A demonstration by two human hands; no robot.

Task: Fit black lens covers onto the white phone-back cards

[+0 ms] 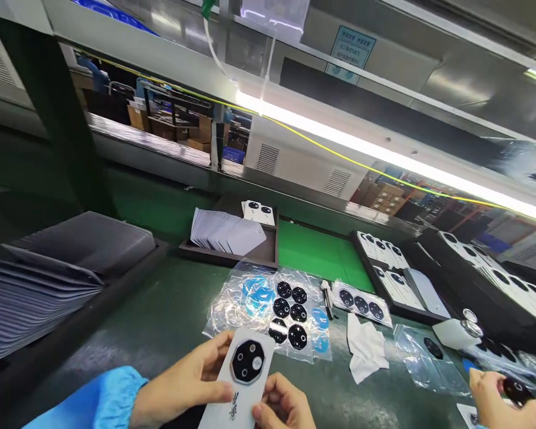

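My left hand (185, 384), in a blue sleeve, grips a white phone back cover (243, 381) by its left edge. The cover has a black octagonal camera ring (247, 361) near its top and is held just above the green bench. My right hand (282, 407) pinches the cover's lower right edge with curled fingers. Just beyond the cover lies a clear plastic sheet with several black octagonal rings (290, 316) and blue round stickers (258, 296).
Stacks of grey sheets (44, 280) sit at the left, and a dark tray of white cards (232, 235) behind. Trays of white back covers (395, 268) stand at the right. A white cloth (365, 348) and a small bottle (455, 332) lie nearby. Another person's hand (495, 399) holds a black ring at the bottom right.
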